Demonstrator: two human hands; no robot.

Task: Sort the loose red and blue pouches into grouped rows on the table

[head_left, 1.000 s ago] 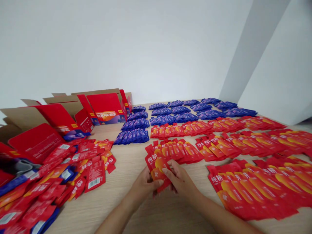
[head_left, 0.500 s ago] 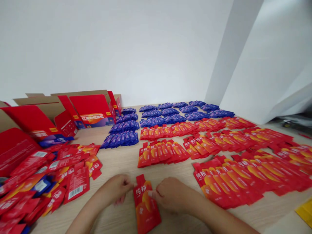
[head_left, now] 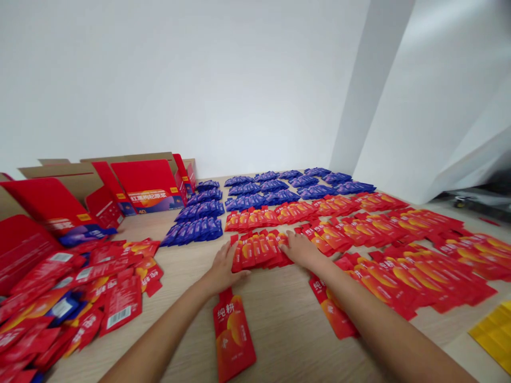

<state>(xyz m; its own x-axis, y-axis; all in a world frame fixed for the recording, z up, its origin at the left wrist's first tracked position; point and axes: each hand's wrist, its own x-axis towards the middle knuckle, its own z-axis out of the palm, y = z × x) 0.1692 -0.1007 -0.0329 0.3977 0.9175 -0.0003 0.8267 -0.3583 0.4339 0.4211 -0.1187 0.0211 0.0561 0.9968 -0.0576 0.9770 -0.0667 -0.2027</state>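
Both hands reach forward to a short overlapping row of red pouches [head_left: 259,251] printed with orange fruit. My left hand [head_left: 223,267] is at its left end, fingers extended and thumb spread to the right. At the other end, my right hand [head_left: 300,249] lies with its fingers against the last pouches. Neither hand has a pouch lifted. A single red pouch [head_left: 235,336] lies face up below my left hand, its top tab near the wrist. My right forearm passes over part of another row of red pouches [head_left: 383,276].
On the left are a loose heap of red pouches [head_left: 122,300] with a few blue ones and several open red cartons [head_left: 146,183]. Rows of blue pouches [head_left: 199,229] lie toward the wall. A yellow item [head_left: 495,335] sits at the right edge.
Both hands have left the single red pouch and moved forward to the ends of the short row. That pouch stays on the table, and the view has shifted slightly.
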